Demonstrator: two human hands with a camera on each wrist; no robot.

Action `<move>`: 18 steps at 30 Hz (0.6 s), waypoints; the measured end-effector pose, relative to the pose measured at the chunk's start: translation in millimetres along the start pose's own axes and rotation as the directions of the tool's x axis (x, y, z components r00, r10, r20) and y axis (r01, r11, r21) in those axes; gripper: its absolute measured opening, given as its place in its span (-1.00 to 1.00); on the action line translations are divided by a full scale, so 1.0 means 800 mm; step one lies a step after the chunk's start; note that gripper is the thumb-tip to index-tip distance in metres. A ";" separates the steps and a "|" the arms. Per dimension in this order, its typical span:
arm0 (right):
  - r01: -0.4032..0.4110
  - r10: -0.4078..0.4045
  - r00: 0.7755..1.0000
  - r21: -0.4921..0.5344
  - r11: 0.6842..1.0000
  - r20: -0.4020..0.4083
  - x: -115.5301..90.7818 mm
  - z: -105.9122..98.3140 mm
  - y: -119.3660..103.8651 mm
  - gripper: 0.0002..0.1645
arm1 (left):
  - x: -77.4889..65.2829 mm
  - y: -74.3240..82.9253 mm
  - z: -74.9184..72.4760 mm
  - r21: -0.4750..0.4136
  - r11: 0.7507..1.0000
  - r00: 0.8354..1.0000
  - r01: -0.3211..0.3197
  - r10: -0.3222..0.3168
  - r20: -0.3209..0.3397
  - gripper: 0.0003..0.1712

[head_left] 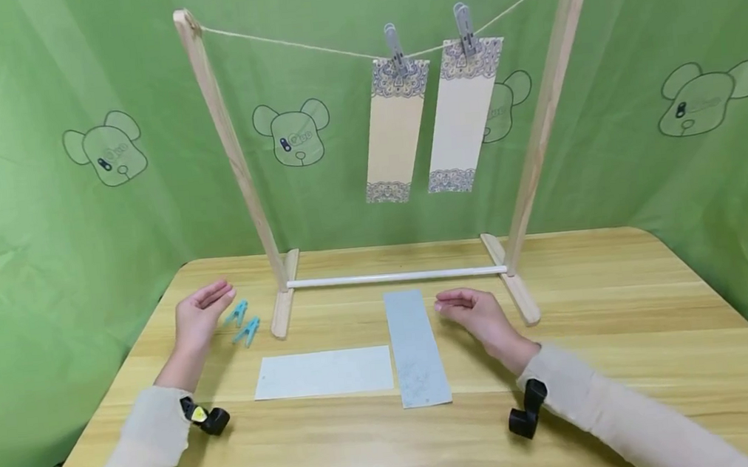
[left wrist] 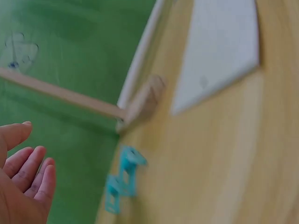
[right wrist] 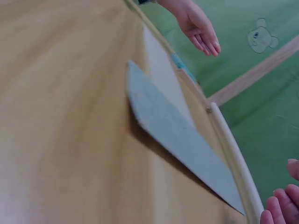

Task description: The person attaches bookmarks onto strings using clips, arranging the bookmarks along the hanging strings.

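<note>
My left hand [head_left: 200, 319] is held above the table's left side, fingers loosely bent and holding nothing. Just right of it lie two blue clothespins [head_left: 242, 323], also seen in the left wrist view as blurred clothespins [left wrist: 125, 170]. My right hand [head_left: 485, 320] hovers to the right of a pale blue paper strip [head_left: 417, 348], apart from it and with nothing in its fingers. A whitish paper strip [head_left: 322, 373] lies crosswise to the left of the blue one. In the right wrist view the blue strip [right wrist: 182, 135] looks slightly raised at its near edge.
Behind the strips stands a wooden frame [head_left: 233, 149] with a string [head_left: 291, 46] and a white bottom bar [head_left: 394, 277]. Grey clothespins [head_left: 465, 29] hold a beige strip [head_left: 395, 135] and a white strip [head_left: 462, 122] on the string. A green curtain surrounds the table [head_left: 340, 451].
</note>
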State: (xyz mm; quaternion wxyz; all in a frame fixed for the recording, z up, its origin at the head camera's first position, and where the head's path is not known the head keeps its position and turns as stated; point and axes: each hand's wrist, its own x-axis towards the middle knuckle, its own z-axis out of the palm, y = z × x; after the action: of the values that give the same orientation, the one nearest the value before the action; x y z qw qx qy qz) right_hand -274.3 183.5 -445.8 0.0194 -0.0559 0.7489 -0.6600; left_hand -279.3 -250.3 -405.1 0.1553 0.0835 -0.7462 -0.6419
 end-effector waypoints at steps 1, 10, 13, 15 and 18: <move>-0.006 0.006 1.000 -0.004 1.000 0.008 -0.003 0.002 0.003 -0.54 | 0.002 -0.005 -0.002 0.004 1.000 1.000 0.005 -0.005 -0.008 -0.46; -0.012 0.013 1.000 -0.128 0.992 0.008 -0.021 0.017 0.023 -0.47 | 0.012 -0.034 -0.016 0.103 0.994 0.998 0.047 -0.044 -0.034 -0.46; -0.003 0.002 1.000 -0.166 0.986 -0.006 -0.024 0.020 0.028 -0.44 | 0.014 -0.037 -0.020 0.129 0.989 0.997 0.077 -0.076 -0.012 -0.45; 0.003 -0.005 1.000 -0.195 0.981 -0.012 -0.026 0.022 0.032 -0.43 | 0.015 -0.039 -0.022 0.151 0.983 0.994 0.105 -0.108 0.012 -0.43; 0.016 -0.018 1.000 -0.228 0.973 -0.009 -0.028 0.025 0.036 -0.39 | 0.018 -0.043 -0.023 0.169 0.974 0.986 0.152 -0.162 0.045 -0.41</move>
State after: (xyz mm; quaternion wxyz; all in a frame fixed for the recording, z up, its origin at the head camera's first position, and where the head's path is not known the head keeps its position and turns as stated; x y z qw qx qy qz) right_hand -251.9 169.9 -477.8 0.0029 -0.0604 0.8194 -0.5701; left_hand -289.2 -278.1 -434.9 0.0747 0.1358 -0.7920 -0.5905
